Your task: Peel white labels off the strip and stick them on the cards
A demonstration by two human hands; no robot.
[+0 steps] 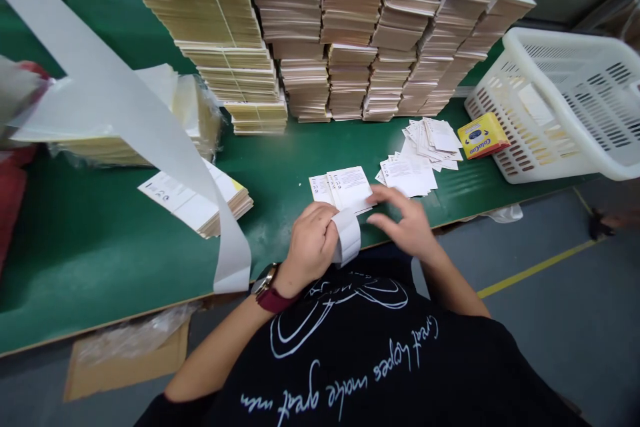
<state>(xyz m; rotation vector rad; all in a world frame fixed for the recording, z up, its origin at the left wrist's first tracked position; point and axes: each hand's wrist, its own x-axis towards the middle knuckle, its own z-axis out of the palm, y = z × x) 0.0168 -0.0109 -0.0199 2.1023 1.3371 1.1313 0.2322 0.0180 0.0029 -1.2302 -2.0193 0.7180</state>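
My left hand (pixel 310 247) is closed around the curled end of a long white backing strip (pixel 347 235) at the green table's near edge. My right hand (pixel 403 217) lies with fingers stretched out, its fingertips on a small pile of white printed cards (pixel 345 187). The long white strip (pixel 125 113) runs from the far left across the table and loops down over the edge by my left wrist. A fanned heap of similar white cards (pixel 420 153) lies just right of my right hand.
Tall stacks of flat cardboard sheets (pixel 320 33) line the back of the green table (pixel 100 233). A white plastic basket (pixel 565 100) stands at the right, a yellow packet (pixel 483 135) beside it. A stack of flat cartons (pixel 200 200) lies left. Wrapped sheets (pixel 125 120) sit further left.
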